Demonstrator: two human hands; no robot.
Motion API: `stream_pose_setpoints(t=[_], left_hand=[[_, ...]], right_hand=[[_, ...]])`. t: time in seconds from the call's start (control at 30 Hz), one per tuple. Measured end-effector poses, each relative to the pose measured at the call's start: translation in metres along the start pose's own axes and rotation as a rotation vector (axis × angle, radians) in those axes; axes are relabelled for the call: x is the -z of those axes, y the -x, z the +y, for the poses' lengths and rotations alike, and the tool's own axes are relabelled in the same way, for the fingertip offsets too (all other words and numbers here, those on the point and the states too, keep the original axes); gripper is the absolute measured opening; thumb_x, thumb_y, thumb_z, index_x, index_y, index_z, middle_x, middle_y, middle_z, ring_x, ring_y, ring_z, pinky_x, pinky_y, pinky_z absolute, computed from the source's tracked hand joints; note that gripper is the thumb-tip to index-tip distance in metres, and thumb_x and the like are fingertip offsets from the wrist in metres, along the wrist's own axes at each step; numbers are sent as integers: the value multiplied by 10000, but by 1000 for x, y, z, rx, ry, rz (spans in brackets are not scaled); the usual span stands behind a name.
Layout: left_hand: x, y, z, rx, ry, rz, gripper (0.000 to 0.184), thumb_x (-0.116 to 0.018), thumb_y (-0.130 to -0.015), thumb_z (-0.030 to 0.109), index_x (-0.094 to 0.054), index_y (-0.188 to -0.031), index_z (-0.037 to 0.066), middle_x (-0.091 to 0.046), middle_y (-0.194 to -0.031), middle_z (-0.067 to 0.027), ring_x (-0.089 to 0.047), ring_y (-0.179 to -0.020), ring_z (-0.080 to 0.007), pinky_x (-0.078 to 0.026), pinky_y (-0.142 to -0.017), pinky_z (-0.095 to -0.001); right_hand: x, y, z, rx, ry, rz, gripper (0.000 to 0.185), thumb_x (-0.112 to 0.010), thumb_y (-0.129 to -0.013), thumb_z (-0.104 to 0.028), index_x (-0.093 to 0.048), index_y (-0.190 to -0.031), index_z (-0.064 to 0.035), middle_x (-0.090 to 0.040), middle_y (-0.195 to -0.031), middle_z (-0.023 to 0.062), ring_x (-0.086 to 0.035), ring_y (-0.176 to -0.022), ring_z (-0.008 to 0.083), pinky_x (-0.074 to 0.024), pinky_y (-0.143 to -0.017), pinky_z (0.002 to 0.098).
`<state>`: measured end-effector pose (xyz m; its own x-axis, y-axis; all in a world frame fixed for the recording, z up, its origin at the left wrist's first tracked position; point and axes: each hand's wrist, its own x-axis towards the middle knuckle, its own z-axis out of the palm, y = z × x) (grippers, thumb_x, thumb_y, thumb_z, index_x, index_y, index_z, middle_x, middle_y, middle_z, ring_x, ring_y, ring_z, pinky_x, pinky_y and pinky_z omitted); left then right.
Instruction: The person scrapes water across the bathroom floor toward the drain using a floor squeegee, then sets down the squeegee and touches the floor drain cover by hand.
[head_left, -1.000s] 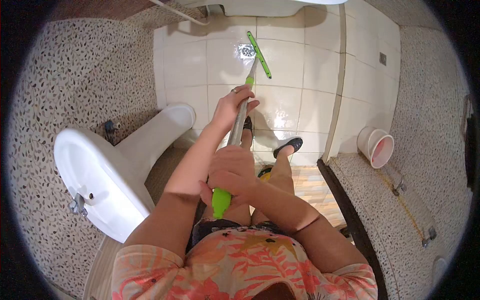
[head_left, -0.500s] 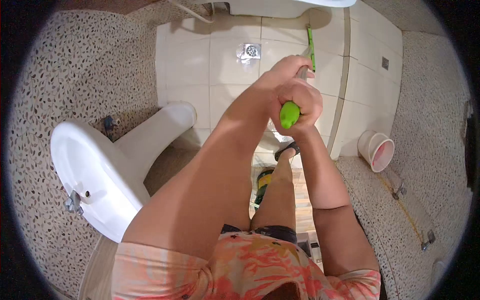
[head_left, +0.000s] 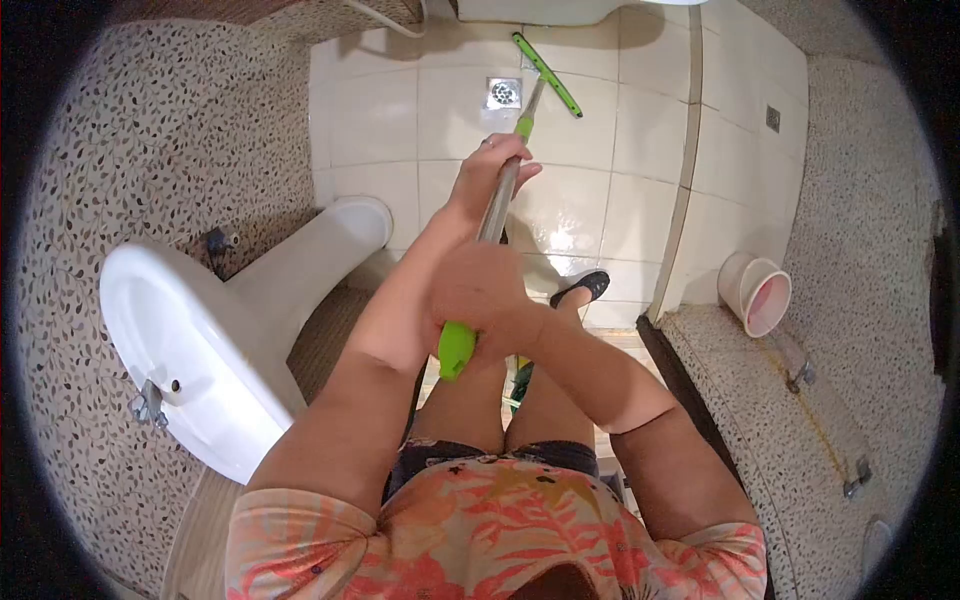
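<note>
A floor squeegee with a green blade (head_left: pixel 560 90) reaches across the white tiles, the blade lying slantwise just right of the square floor drain (head_left: pixel 504 94). My left hand (head_left: pixel 488 170) is wrapped around the lower part of its metal pole (head_left: pixel 496 218), not far above the green joint. Nearer to my body, my right hand (head_left: pixel 483 285) is closed around the top end, and the green grip tip (head_left: pixel 456 350) sticks out of the fist. Slight blur softens the right hand.
On the left stands a white washbasin (head_left: pixel 140 300) with its pedestal (head_left: pixel 310 245). White fixture (head_left: pixel 540 10) edges the far side. A bucket (head_left: pixel 735 280) stands right, by a raised ledge and taps (head_left: pixel 800 375). My foot in a black shoe (head_left: pixel 592 288) is on the tiles.
The squeegee blade has swung left, from the right side of the floor towards the drain. Both hands have moved left, and the right hand has come closer to my body.
</note>
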<state>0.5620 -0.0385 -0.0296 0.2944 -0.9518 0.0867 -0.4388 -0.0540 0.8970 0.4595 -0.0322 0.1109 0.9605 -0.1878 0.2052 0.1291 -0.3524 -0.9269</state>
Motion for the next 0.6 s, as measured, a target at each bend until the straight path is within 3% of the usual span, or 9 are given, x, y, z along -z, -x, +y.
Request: stream_pose_setpoints(t=[0.07, 0.13, 0.17, 0.23, 0.3, 0.43, 0.53, 0.57, 0.6], left_hand=[[-4, 16, -3, 14, 106, 52, 147, -672, -769, 45, -536, -815, 12, -522, -875, -101, -533, -741, -221, -468, -669, -335], [-6, 28, -1, 24, 212, 96, 127, -654, -786, 45, -535, -813, 11, -507, -890, -87, -538, -728, -194, -484, -668, -322], [-8, 34, 2, 358, 621, 160, 96, -626, -802, 41, -536, -815, 10, -483, -913, -82, -535, -753, -169, -497, -678, -303], [-9, 43, 5, 699, 1025, 219, 66, -598, -819, 37, -538, -818, 9, -459, -936, -76, -531, -777, -145, -510, -687, -284], [-5, 52, 4, 383, 244, -14, 45, -587, -825, 20, -545, -826, 5, -448, -986, -77, -518, -855, -143, -513, -715, -271], [-9, 59, 16, 426, 342, 17, 60, -614, -813, 5, -556, -829, 4, -471, -1024, -83, -514, -914, -161, -494, -719, -267], [-23, 57, 26, 286, 13, 95, 87, -644, -786, -20, -571, -826, 2, -503, -1019, -73, -517, -897, -161, -472, -726, -254], [-36, 56, 20, 420, 338, 193, 92, -649, -775, -33, -575, -821, 0, -510, -1003, -81, -517, -885, -164, -465, -730, -254], [-43, 46, 23, 487, 503, 233, 96, -651, -769, -40, -578, -818, -1, -513, -996, -85, -518, -879, -166, -461, -732, -255]], right_hand=[[-7, 4, -10, 59, -9, 62, 343, -751, -375, -336, -619, -683, -258, -558, -671, -20, -582, -690, 239, -420, -557, 410], [-17, 10, -17, -110, 243, -261, 342, -741, -396, -346, -586, -682, -241, -536, -659, -26, -558, -646, 226, -404, -547, 385], [-22, 14, -17, -109, 242, -259, 342, -741, -396, -346, -586, -682, -241, -536, -659, -26, -558, -646, 226, -404, -547, 385], [-31, 19, -17, 125, -53, 141, 339, -718, -412, -338, -556, -686, -223, -515, -658, -27, -533, -625, 222, -386, -526, 369], [-32, 22, -23, 150, -88, 203, 331, -704, -420, -328, -539, -686, -219, -504, -657, -26, -524, -628, 222, -377, -523, 372], [-30, 29, -33, 175, -150, 284, 301, -684, -453, -309, -519, -679, -199, -487, -648, -15, -507, -615, 227, -354, -511, 374], [-27, 40, -35, 159, -6, 216, 293, -691, -476, -295, -543, -701, -180, -514, -670, 2, -537, -640, 249, -389, -536, 381], [-13, 42, -37, 165, 0, 224, 293, -691, -476, -295, -543, -701, -180, -514, -670, 2, -537, -640, 249, -389, -536, 381], [13, 43, -42, 111, 123, -29, 286, -693, -485, -277, -554, -710, -170, -532, -688, 15, -550, -660, 262, -412, -558, 384]])
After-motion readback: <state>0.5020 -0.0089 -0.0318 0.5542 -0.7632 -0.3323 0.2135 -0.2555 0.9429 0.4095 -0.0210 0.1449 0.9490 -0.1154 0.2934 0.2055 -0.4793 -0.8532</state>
